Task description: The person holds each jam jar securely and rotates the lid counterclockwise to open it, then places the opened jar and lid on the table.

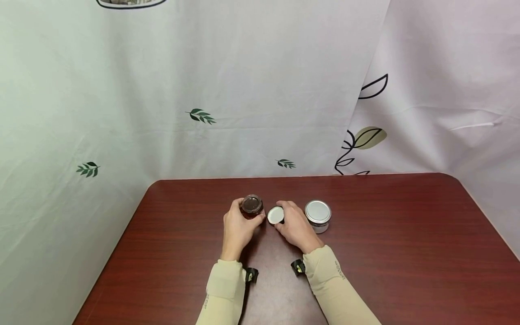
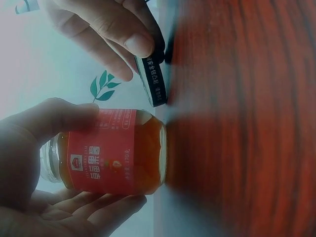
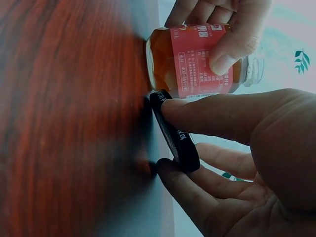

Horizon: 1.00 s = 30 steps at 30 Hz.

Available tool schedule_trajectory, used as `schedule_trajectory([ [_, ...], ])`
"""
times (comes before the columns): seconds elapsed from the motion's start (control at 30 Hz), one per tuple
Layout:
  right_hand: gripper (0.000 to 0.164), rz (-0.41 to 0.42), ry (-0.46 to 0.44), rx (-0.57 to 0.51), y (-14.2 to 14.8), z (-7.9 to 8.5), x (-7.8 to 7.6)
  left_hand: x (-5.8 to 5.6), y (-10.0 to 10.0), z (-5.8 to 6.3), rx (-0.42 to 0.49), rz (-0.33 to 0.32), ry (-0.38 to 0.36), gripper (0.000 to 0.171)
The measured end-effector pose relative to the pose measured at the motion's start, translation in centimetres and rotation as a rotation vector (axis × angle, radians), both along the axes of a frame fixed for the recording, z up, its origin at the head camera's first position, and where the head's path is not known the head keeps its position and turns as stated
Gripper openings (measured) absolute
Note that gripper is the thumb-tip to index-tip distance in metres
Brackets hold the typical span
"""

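Observation:
My left hand (image 1: 237, 229) grips a small glass jam jar (image 2: 106, 153) with a red label, fingers and thumb around its sides. The jar stands upright at the table surface, its mouth uncovered, with amber-brown contents. To its right, my right hand (image 1: 299, 229) pinches a black jar lid (image 3: 175, 133) between thumb and fingers. White inner face up, the lid (image 1: 275, 215) tilts, with its lower edge at or just above the table beside the jar's base. Jar and lid look very close in the wrist views; whether they touch I cannot tell.
A round clear container (image 1: 318, 212) with a silver lid stands just right of my right hand. Underneath everything is a reddish-brown wooden table (image 1: 386, 243) with rounded far corners. A pale curtain (image 1: 252, 90) with leaf prints hangs behind its far edge.

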State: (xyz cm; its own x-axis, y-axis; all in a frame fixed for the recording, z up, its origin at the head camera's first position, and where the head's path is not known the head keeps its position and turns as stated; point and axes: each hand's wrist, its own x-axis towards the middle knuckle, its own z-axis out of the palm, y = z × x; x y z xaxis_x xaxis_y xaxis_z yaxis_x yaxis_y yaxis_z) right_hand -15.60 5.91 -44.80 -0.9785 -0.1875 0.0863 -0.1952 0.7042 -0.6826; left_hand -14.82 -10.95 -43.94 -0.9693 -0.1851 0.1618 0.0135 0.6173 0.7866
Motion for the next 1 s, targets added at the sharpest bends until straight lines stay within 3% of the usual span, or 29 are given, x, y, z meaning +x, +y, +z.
schedule_trajectory([
  [1.0,0.058,0.01,-0.005,0.062,-0.23,-0.44,0.08,-0.1,-0.01,-0.25,0.002,0.009,-0.013,0.065],
])
